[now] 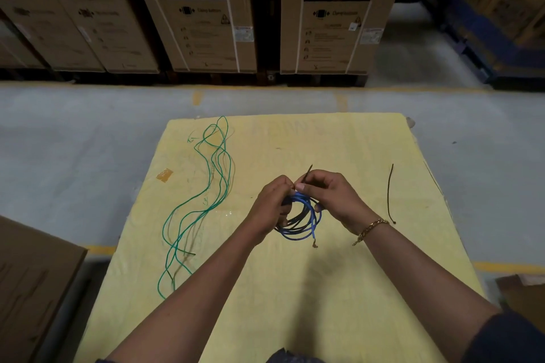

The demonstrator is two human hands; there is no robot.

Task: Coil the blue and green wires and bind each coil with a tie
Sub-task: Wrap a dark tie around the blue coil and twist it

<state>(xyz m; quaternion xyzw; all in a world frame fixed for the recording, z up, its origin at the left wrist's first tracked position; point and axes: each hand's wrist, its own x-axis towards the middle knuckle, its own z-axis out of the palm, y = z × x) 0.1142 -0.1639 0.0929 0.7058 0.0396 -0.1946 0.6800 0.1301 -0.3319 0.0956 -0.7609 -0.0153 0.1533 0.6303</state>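
**Warehouse tabletop: blue coil held, tie pinched**

Yellow fabric covers the square tabletop [368,150], which stands on a grey concrete floor [88,127] in front of a row of brown cardboard washing-machine cartons [206,23]. The two hands meet above the middle of the tabletop.

Left hand [272,200]: the fingers are curled round the upper left arc of the round, several-turn blue wire coil [308,225] and grip its turns together. The rest of the coil hangs between and below the two hands. Whether its lower arc touches the fabric cannot be told. A frayed wire end [315,244] sticks out just below it. Darker strands show among the blue turns, and what they are cannot be told.

Right hand [333,194]: thumb and forefinger pinch a thin black tie [307,171] just above the coil, with its tip pointing up and away past the fingers. The lower fingers touch the coil's right side. A gold chain bracelet [370,228] circles this wrist.

Well to the left of the left hand, the long green wire [218,162] lies uncoiled in loose wavy strands. A small patch of brown tape [164,175] sits beyond it. To the right of the right hand, apart from it, a second black tie [390,194] lies nearly straight on the fabric.
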